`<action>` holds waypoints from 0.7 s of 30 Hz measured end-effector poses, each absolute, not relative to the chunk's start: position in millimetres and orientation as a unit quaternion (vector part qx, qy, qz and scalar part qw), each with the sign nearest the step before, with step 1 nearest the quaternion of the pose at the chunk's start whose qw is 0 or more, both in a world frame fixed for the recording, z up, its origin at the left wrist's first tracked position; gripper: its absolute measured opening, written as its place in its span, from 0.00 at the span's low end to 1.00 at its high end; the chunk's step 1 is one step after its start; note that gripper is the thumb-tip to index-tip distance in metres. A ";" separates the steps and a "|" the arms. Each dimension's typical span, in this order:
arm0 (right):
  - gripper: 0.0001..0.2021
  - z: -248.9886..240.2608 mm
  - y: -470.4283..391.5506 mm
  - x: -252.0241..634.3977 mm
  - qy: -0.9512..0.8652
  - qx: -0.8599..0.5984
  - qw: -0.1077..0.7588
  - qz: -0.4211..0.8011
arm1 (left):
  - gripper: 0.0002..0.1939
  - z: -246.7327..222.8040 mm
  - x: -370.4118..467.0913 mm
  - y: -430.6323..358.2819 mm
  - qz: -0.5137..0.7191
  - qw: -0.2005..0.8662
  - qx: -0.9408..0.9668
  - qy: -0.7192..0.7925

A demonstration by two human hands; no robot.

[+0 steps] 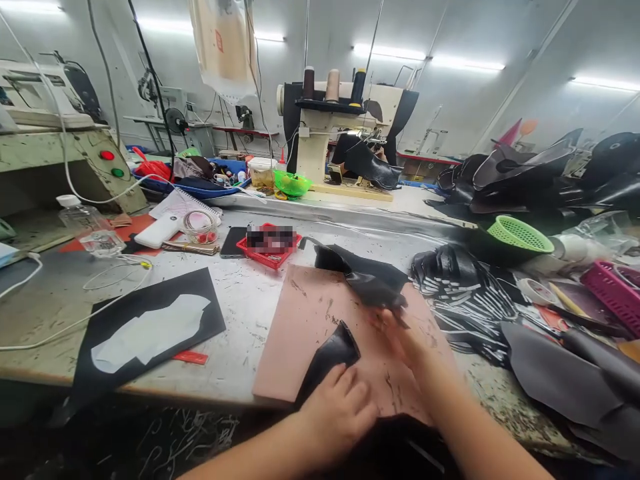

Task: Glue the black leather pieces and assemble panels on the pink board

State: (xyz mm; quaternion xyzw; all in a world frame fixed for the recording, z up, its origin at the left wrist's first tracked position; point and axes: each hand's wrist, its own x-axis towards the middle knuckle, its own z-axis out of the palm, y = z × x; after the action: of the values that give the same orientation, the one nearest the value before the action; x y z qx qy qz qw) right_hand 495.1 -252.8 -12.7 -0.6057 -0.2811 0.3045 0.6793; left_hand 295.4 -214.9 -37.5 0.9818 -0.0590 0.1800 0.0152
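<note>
My left hand rests at the near edge of a pink cutting board. Its fingers are curled on a black leather piece that lies slanted across the board. Farther up, my right hand pinches the lower edge of another black leather piece, which is bent. The fingertips of that hand are partly smeared by motion. Beneath this bent piece, at the back of the board, is more dark leather.
Left lie a white pattern on black sheet, a plastic bottle and a red tray. Right are stacked black leather parts, a green basket and grey leather sheets. A sewing machine stands behind.
</note>
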 end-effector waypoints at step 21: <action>0.26 3.5 -253.4 513.5 -0.143 -0.621 0.704 0.313 | 0.29 -18.1 313.0 -205.1 0.010 0.093 0.996 -0.014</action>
State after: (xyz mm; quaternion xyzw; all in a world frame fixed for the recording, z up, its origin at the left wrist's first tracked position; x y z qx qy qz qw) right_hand 513.5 -253.4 3.5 -0.6206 -0.1428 0.3135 0.7044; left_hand 313.0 -205.1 -18.1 0.9955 -0.0142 0.0099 0.0926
